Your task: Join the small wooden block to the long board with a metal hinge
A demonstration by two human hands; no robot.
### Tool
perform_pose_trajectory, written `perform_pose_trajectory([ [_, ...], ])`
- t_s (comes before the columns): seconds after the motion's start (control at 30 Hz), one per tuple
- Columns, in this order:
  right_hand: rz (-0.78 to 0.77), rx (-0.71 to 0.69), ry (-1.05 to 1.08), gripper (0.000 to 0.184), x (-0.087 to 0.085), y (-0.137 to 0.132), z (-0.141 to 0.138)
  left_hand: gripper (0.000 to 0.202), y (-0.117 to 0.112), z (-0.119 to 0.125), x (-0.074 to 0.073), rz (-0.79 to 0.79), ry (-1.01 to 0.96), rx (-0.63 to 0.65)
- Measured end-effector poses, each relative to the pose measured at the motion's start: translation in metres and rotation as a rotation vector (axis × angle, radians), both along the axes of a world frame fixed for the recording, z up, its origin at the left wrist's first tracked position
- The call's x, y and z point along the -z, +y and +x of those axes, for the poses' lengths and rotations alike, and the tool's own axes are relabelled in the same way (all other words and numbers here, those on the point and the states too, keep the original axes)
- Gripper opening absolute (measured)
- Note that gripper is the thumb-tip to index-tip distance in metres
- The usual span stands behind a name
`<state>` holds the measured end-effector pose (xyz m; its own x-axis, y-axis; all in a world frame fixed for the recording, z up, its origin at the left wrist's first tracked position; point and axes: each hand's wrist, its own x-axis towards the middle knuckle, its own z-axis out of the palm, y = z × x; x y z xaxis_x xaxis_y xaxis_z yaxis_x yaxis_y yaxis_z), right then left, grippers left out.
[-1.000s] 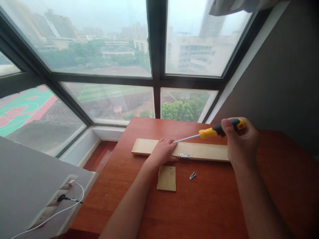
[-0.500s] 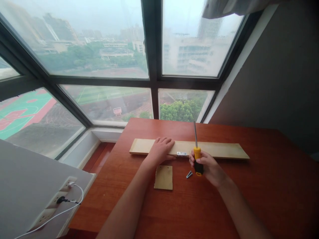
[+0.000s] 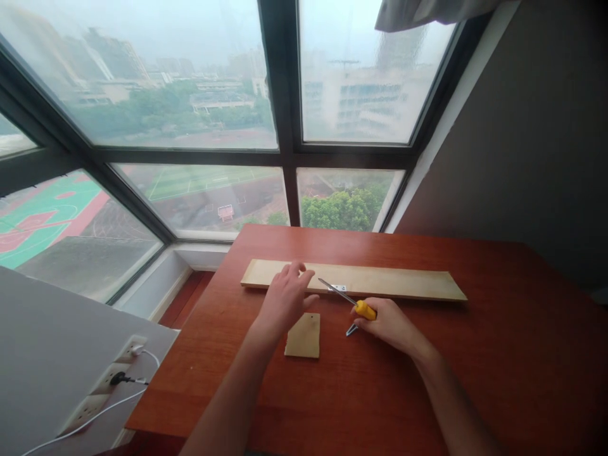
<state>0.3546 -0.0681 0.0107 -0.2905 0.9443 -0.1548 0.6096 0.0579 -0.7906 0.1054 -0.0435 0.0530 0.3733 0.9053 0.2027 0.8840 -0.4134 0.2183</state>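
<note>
My right hand (image 3: 387, 322) is closed round the yellow and black handle of a screwdriver (image 3: 365, 310), whose metal shaft slants up to the left. The shaft crosses in front of a small metal plate with holes (image 3: 338, 289) at the near edge of a long pale wooden board (image 3: 399, 280). Over the board's left half is my left hand (image 3: 287, 296), fingers apart and holding nothing; whether it touches the wood I cannot tell. A small rectangular wooden piece (image 3: 303, 337) lies just below that hand. Beside the right fingertips is a small silvery metal piece (image 3: 351, 330), partly covered.
The reddish-brown table (image 3: 380, 386) carries all of these. Large windows in dark frames (image 3: 286, 114) stand behind its far edge. Wall sockets (image 3: 107, 378) with plugs and a white cable (image 3: 85, 423) are at the left.
The screwdriver has tipped from upright to slanting left, its tip now near the metal plate. My left hand has lifted its fingers and opened. The whole view has shifted slightly.
</note>
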Motion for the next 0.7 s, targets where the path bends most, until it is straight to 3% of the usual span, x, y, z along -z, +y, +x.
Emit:
perform_pose_trajectory([
  [0.13,0.030,-0.006,-0.053,0.015,0.003,0.000,-0.004,0.030,-0.030,-0.012,0.010,-0.105,-0.037,-0.075],
  [0.3,0.063,-0.009,-0.131,0.013,0.005,0.000,-0.008,0.055,-0.058,-0.030,0.028,-0.204,-0.143,-0.109],
  [0.43,0.084,-0.032,-0.190,0.011,0.004,0.000,-0.008,0.067,-0.067,-0.039,0.038,-0.213,-0.207,-0.072],
  [0.7,0.126,-0.088,-0.276,0.008,0.003,-0.001,-0.009,0.070,-0.071,-0.037,0.046,-0.150,-0.229,-0.092],
])
